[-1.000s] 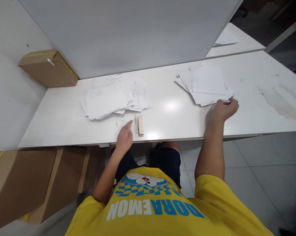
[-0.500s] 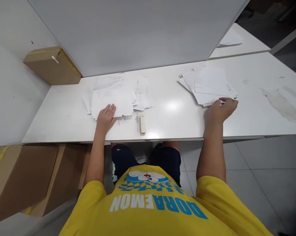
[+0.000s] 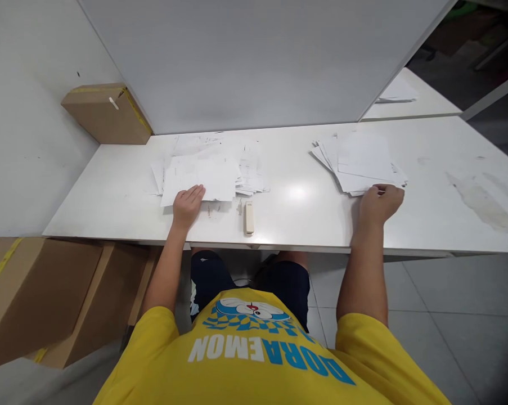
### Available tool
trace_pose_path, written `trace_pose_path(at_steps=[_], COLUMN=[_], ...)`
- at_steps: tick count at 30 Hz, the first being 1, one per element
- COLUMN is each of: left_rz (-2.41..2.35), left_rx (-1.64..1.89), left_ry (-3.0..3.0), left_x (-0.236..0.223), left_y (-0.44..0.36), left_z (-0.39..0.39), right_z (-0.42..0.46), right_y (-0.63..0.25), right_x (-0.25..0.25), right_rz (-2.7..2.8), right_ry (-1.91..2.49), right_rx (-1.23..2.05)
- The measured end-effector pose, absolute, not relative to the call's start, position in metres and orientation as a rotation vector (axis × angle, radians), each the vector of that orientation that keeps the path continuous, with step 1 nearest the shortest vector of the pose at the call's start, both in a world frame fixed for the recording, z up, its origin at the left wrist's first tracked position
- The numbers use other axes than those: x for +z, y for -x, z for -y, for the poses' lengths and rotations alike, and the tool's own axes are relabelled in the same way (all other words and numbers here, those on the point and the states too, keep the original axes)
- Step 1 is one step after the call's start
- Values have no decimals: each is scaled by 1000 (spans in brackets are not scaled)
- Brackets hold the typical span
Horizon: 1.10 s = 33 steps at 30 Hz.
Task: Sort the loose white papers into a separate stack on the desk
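At the near edge of the left paper pile, my left hand (image 3: 188, 206) is closed on a white sheet of paper (image 3: 215, 171), fingers together on top and thumb hidden beneath. The sheet's near edge looks slightly raised, with a shadow under it. More printed sheets (image 3: 252, 174) spread out behind and to its right. My right hand (image 3: 379, 203) has its fingers curled and pinched at the near right edge of the fanned paper stack (image 3: 361, 157); how many sheets it grips is hidden. Between the piles, near the table's front edge, lies a small cream stapler-like object (image 3: 249, 218).
A cardboard box (image 3: 110, 121) stands at the white table's (image 3: 296, 219) far left corner. Larger cardboard boxes (image 3: 38, 292) sit below at left. A grey panel (image 3: 254, 62) borders the back. More papers (image 3: 397, 91) lie on another table at back right.
The view has tilted slightly, shifting the tabletop down. The sheet under my left hand now has its near edge raised off the pile. My right hand stays at its stack, fingers drawn closer together.
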State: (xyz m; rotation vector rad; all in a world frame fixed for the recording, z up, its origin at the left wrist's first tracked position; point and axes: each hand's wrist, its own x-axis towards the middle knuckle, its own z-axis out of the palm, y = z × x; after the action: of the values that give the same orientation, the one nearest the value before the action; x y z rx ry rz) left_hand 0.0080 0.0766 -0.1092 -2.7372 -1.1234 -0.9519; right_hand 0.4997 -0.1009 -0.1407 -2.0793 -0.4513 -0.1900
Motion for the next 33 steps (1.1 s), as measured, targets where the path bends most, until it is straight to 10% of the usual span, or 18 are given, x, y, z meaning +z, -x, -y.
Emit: trace_pose_path(at_steps=[33], left_rz=[743], left_rx=[-799], left_ry=[2813], left_x=[-100], left_y=[3], left_z=[-62], right_z=[97], right_y=[-503], right_x=[-147], right_rz=[483], right_ry=[2029], right_rx=[-327])
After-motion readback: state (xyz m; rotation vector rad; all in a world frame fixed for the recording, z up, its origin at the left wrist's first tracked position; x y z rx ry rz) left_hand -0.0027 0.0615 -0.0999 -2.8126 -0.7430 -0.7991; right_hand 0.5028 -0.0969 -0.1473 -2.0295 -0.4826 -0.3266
